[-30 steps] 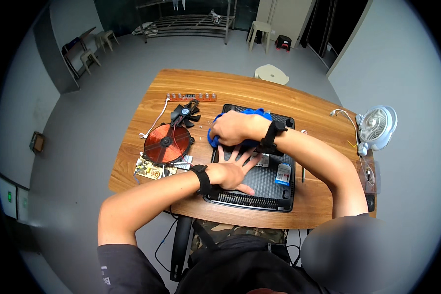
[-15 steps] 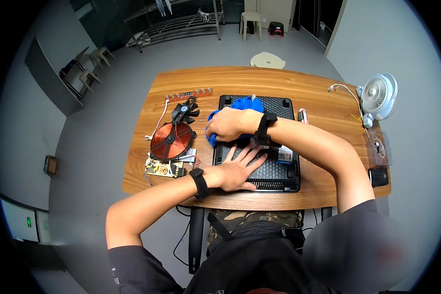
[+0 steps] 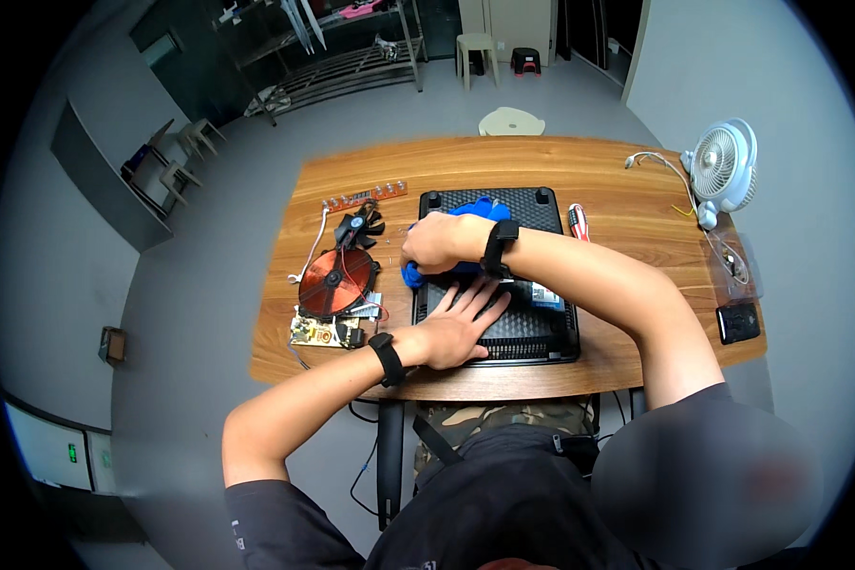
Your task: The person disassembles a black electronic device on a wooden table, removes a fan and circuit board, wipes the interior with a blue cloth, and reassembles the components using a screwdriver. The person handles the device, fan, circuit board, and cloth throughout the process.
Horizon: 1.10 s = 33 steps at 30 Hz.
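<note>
A black textured appliance casing lies on the wooden table in front of me, with rubber feet at its corners and a slotted vent along the near edge. My left hand rests flat on its near left part, fingers spread. Bunched under my right hand is a blue cloth, pressed against the casing's far left area; the fingers curl over it. Part of the cloth hangs past the casing's left edge. A white and blue label on the casing shows beneath my right forearm.
Left of the casing are a copper coil, a black fan, a circuit board and a narrow red board. Rightward lie a red-and-white tool, a white desk fan, a clear plastic bag and a black flat object.
The whole view has shifted slightly. My right hand, still on the blue cloth, sits a little further right over the casing. My left hand stays flat in the same spot.
</note>
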Each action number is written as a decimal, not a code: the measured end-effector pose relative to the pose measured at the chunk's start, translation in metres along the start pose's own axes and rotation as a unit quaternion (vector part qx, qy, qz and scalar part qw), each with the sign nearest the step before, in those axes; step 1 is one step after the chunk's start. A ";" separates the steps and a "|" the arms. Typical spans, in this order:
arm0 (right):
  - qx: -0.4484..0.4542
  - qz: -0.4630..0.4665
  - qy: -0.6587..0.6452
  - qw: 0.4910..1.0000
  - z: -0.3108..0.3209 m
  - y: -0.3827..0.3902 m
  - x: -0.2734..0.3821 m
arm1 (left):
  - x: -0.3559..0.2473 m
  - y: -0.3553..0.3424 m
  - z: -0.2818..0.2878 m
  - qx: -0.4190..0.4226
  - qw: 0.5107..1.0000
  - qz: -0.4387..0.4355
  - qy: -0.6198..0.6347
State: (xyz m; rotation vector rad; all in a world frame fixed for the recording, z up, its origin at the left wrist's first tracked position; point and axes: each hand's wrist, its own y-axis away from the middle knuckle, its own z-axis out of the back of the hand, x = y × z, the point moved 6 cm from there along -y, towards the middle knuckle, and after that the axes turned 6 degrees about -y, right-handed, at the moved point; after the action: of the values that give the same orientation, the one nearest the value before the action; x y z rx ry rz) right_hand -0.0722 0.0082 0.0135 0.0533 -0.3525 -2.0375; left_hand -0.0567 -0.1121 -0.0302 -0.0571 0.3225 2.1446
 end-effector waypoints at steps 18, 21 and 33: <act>-0.066 0.047 -0.057 0.995 0.007 0.032 -0.028 | 0.011 0.003 0.012 0.009 0.996 -0.023 0.088; -0.087 0.044 -0.072 0.993 0.016 0.064 -0.033 | 0.038 0.018 0.033 0.015 0.985 -0.011 0.172; -0.170 0.078 -0.170 0.968 -0.021 0.097 0.019 | 0.111 0.032 0.079 -0.204 0.961 0.167 0.080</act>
State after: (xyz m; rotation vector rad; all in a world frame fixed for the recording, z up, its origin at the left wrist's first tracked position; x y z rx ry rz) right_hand 0.0062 -0.0550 0.0215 -0.5248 -0.2059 -1.9218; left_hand -0.1387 -0.0188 0.0341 -0.4434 -0.0284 2.5187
